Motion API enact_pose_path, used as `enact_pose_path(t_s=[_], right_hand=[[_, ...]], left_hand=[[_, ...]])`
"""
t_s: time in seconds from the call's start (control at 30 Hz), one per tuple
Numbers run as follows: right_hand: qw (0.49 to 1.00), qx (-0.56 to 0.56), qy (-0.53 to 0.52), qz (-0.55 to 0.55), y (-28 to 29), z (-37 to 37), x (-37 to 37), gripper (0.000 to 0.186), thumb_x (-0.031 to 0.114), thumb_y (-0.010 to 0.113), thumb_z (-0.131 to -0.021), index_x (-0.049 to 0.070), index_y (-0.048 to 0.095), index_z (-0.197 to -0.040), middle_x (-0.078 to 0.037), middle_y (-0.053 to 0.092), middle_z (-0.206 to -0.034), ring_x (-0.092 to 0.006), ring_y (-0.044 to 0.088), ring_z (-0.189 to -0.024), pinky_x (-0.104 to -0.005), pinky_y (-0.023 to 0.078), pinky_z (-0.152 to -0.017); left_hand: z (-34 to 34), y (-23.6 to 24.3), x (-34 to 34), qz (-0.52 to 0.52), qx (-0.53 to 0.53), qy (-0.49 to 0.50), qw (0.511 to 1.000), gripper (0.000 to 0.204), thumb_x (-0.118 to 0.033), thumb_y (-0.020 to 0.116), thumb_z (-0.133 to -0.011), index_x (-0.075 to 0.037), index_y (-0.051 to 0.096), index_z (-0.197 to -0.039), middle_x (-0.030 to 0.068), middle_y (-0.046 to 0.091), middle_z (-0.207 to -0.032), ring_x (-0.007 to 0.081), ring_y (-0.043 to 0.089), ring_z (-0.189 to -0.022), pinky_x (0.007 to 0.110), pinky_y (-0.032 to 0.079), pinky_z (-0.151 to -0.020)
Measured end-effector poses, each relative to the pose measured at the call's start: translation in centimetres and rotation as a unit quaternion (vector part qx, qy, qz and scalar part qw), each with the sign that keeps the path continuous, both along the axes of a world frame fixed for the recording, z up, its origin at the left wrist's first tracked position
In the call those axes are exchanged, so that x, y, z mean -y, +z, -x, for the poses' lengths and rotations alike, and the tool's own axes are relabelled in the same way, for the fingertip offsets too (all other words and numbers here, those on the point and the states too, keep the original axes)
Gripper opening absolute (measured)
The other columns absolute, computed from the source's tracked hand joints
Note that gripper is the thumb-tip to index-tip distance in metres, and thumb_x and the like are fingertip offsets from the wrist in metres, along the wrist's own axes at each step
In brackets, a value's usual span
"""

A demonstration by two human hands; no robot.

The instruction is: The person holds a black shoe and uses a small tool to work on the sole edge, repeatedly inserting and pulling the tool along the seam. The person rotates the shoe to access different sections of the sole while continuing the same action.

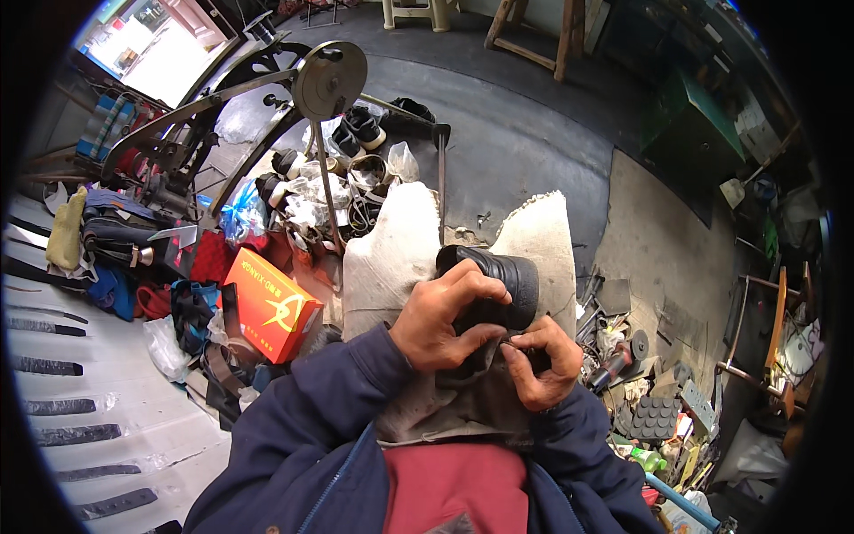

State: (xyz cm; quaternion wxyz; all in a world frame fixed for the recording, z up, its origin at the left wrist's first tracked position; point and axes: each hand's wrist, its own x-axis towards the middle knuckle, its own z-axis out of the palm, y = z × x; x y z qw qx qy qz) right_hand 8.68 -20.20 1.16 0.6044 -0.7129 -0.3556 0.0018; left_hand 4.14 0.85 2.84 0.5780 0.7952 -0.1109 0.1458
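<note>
Centre frame, the left hand (442,322) wraps its fingers firmly over a black shoe (498,283) on the cloth-covered lap. The right hand (541,360) pinches the shoe's lower edge, fingertips closed tight. An orange box (269,305) sits left.

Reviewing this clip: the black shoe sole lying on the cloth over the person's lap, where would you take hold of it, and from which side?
Probably at the near end of the black shoe sole, from the person's side. Its ribbed far end juts out over the cloth, while the left hand already wraps the near part from above and the right hand pinches its lower edge.
</note>
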Motion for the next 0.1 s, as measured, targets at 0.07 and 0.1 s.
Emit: enact_pose_path(t_s=[0.07, 0.1], right_hand=[[1.000, 0.006, 0.002, 0.012, -0.05, -0.05, 0.01, 0.020, -0.005, 0.079, -0.078, 0.002, 0.065, -0.090, -0.009, 0.061, -0.072, -0.0180, 0.057, -0.054, -0.0288, 0.043, -0.050], [1.000, 0.001, 0.010, 0.011, -0.07, -0.11, 0.03, 0.021, -0.003, 0.080, -0.079, 0.002, 0.065, -0.092, -0.010, 0.062, -0.074, -0.0186, 0.060, -0.057, -0.0286, 0.045, -0.052]], left_hand=[[0.01, -0.36, 0.01, -0.001, -0.006, 0.002, 1.000, 0.044, 0.000, 0.083, -0.078, -0.011, 0.062, -0.115, 0.0101, 0.064, -0.103, 0.0314, 0.070, -0.089, 0.037, 0.056, -0.077], [-0.06, -0.54, 0.06, 0.017, -0.016, -0.002, 1.000, 0.043, -0.001, 0.083, -0.078, -0.011, 0.063, -0.115, 0.0106, 0.064, -0.104, 0.0315, 0.070, -0.089, 0.037, 0.057, -0.078]])
